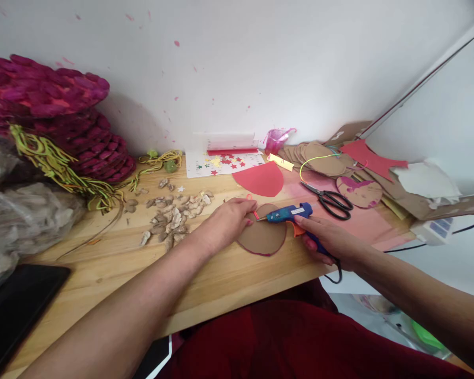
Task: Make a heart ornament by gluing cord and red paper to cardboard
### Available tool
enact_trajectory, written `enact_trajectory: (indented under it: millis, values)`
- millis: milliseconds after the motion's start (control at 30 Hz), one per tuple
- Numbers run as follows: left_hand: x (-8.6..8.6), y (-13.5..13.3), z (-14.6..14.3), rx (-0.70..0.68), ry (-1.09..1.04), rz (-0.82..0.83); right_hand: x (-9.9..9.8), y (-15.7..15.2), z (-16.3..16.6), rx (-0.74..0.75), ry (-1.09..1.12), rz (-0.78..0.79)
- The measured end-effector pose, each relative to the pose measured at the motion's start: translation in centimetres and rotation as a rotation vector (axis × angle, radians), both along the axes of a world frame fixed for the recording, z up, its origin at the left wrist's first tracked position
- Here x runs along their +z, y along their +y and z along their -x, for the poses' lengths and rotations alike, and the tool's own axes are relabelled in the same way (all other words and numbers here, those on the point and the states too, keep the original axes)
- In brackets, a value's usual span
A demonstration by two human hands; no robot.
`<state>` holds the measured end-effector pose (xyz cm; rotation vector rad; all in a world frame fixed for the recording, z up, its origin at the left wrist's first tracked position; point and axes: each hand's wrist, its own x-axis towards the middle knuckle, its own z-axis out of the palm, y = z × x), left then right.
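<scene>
My right hand (327, 239) is wrapped round a blue glue gun (287, 213) with an orange trigger. The gun's nozzle points left over a round brown cardboard disc (262, 239) lying near the table's front edge. At the disc's upper left, my left hand (231, 218) pinches a thin orange-red cord (256, 215), close to the nozzle tip. A small loop of the cord sticks up past the fingertips. Whether the nozzle touches the cord or the disc, I cannot tell.
Peanut shells (174, 216) lie to the left. Behind stand red paper (260, 179) and star cutouts (225, 162). Black scissors (332, 201), stacked cardboard discs (324, 160) and a white power strip (432, 230) are right. Magenta shell-covered objects (43, 89) and a black tablet-like slab (23, 310) are left.
</scene>
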<state>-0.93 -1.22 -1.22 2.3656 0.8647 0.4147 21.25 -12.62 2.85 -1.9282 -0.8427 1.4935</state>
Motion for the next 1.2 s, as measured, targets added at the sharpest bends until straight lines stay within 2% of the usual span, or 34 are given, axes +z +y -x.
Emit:
enact_trajectory:
  millis: [500, 1000, 1200]
  values:
    - [-0.1, 0.0, 0.0, 0.002, 0.01, 0.004, 0.0, -0.2, -0.4, -0.036, 0.052, 0.046]
    - [-0.6, 0.2, 0.0, -0.02, -0.024, -0.019, -0.1, 0.1, -0.7, -0.065, 0.073, -0.006]
    - [-1.0, 0.3, 0.0, -0.023, -0.052, -0.029, -0.4, 0.1, -0.8, -0.032, 0.07, 0.026]
